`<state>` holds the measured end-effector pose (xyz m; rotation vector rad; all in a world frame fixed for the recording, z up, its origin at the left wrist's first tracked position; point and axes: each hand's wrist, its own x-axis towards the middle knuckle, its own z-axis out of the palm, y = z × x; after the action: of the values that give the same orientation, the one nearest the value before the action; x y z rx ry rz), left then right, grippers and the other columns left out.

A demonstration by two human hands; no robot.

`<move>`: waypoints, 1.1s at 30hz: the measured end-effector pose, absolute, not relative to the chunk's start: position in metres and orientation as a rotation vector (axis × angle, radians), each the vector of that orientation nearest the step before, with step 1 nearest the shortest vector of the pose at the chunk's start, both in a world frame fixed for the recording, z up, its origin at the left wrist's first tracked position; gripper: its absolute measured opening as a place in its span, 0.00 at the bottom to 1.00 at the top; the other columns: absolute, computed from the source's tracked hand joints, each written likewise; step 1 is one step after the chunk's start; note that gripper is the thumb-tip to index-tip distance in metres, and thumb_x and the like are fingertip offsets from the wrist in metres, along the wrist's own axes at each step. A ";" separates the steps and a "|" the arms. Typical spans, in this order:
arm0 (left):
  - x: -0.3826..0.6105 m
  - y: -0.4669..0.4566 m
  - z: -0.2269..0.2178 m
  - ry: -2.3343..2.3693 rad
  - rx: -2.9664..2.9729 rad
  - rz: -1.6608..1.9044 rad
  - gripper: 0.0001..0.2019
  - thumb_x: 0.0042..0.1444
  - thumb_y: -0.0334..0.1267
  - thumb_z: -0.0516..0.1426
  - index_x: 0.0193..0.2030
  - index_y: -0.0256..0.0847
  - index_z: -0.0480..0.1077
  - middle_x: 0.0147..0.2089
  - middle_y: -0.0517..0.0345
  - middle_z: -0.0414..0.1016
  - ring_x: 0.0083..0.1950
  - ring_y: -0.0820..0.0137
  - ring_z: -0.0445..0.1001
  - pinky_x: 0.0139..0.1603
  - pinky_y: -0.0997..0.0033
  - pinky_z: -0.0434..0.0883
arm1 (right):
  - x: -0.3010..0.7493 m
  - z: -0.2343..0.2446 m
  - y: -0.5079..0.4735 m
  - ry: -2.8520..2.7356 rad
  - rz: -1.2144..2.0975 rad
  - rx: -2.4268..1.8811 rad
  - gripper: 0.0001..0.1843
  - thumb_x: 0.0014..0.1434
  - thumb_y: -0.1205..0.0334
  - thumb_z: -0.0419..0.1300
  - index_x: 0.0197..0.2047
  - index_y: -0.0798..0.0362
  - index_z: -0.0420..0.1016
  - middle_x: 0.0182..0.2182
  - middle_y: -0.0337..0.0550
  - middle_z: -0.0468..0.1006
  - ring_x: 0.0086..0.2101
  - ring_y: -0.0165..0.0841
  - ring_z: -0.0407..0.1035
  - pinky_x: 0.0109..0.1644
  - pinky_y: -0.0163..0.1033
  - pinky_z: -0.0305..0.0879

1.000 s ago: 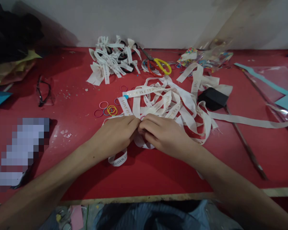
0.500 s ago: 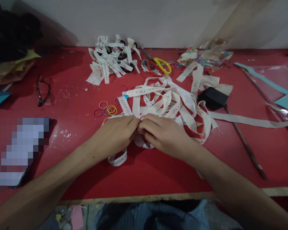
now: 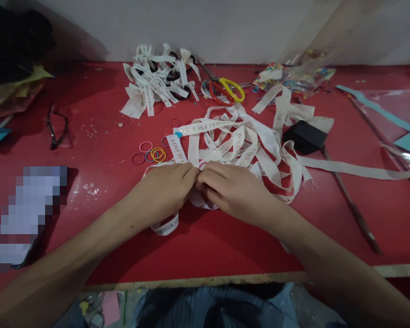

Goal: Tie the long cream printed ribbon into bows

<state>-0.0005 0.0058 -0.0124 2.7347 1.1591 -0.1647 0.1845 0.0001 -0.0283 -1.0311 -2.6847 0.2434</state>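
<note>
My left hand (image 3: 171, 187) and my right hand (image 3: 230, 187) meet at the fingertips, both closed in a pinch. Between them is a white printed ribbon (image 3: 166, 226), whose loop hangs below my left hand; the exact pinch point is hidden by my fingers. A bit of pink elastic band (image 3: 201, 166) shows just behind the fingertips. Beyond my hands lies a tangled heap of cream ribbon (image 3: 241, 136) with gold lettering. Several small coloured elastic bands (image 3: 158, 155) lie left of the heap, near my left hand.
Scissors (image 3: 230, 90) with red and yellow handles lie behind the heap. Tied ribbon pieces (image 3: 157, 84) are piled at the back. Eyeglasses (image 3: 57, 126) and a blurred-out device (image 3: 30, 214) sit left. A black block (image 3: 304, 137), a thin rod (image 3: 353, 205) and plastic packets (image 3: 304, 82) are right.
My hands stay pinched together in nearly the same place. The view has shifted slightly; the things on the table have not visibly moved.
</note>
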 end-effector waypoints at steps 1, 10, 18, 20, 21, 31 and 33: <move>0.000 0.006 -0.012 1.160 2.738 -0.168 0.05 0.58 0.28 0.47 0.37 0.37 0.62 0.35 0.54 0.69 0.33 0.67 0.68 0.31 0.68 0.62 | 0.184 -0.028 0.000 -2.691 0.237 -1.025 0.05 0.61 0.68 0.50 0.36 0.54 0.67 0.33 0.42 0.69 0.30 0.31 0.61 0.34 0.36 0.55; -0.001 0.006 -0.013 1.125 2.747 -0.150 0.05 0.57 0.28 0.47 0.37 0.37 0.62 0.36 0.53 0.69 0.33 0.66 0.67 0.32 0.67 0.62 | 0.185 -0.029 0.000 -2.712 0.207 -1.010 0.05 0.61 0.68 0.51 0.36 0.54 0.67 0.33 0.42 0.70 0.31 0.32 0.61 0.34 0.37 0.54; -0.001 0.006 -0.012 1.128 2.753 -0.156 0.05 0.57 0.28 0.47 0.37 0.37 0.62 0.36 0.54 0.69 0.34 0.66 0.67 0.32 0.67 0.62 | 0.185 -0.029 0.000 -2.716 0.199 -1.018 0.05 0.61 0.67 0.50 0.36 0.54 0.67 0.33 0.41 0.69 0.31 0.31 0.62 0.34 0.36 0.54; -0.001 0.006 -0.012 1.123 2.762 -0.157 0.05 0.57 0.28 0.47 0.37 0.37 0.62 0.36 0.54 0.69 0.33 0.66 0.67 0.32 0.67 0.62 | 0.185 -0.029 0.000 -2.711 0.197 -1.009 0.05 0.61 0.68 0.51 0.35 0.54 0.67 0.33 0.41 0.69 0.31 0.31 0.61 0.33 0.36 0.54; -0.001 0.006 -0.012 1.119 2.765 -0.165 0.05 0.57 0.27 0.47 0.37 0.37 0.62 0.36 0.54 0.69 0.33 0.67 0.67 0.32 0.67 0.62 | 0.185 -0.029 0.000 -2.710 0.199 -1.005 0.05 0.60 0.68 0.51 0.35 0.54 0.67 0.33 0.41 0.69 0.31 0.31 0.61 0.33 0.36 0.54; -0.003 0.005 -0.015 1.088 2.850 -0.151 0.04 0.56 0.27 0.48 0.37 0.38 0.61 0.35 0.54 0.68 0.32 0.66 0.67 0.31 0.67 0.61 | 0.185 -0.028 -0.001 -2.716 0.196 -1.011 0.04 0.61 0.67 0.51 0.36 0.54 0.67 0.33 0.41 0.69 0.31 0.31 0.61 0.34 0.36 0.54; -0.003 0.005 -0.015 1.089 2.855 -0.149 0.04 0.56 0.27 0.49 0.37 0.38 0.61 0.35 0.55 0.68 0.32 0.66 0.67 0.30 0.67 0.61 | 0.185 -0.029 -0.001 -2.724 0.189 -1.019 0.04 0.61 0.67 0.51 0.36 0.54 0.66 0.33 0.41 0.69 0.31 0.31 0.61 0.34 0.36 0.54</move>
<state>-0.0033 0.0052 -0.0151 2.8553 1.0889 -0.1487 0.1848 -0.0007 -0.0286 -1.0189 -2.7236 0.1887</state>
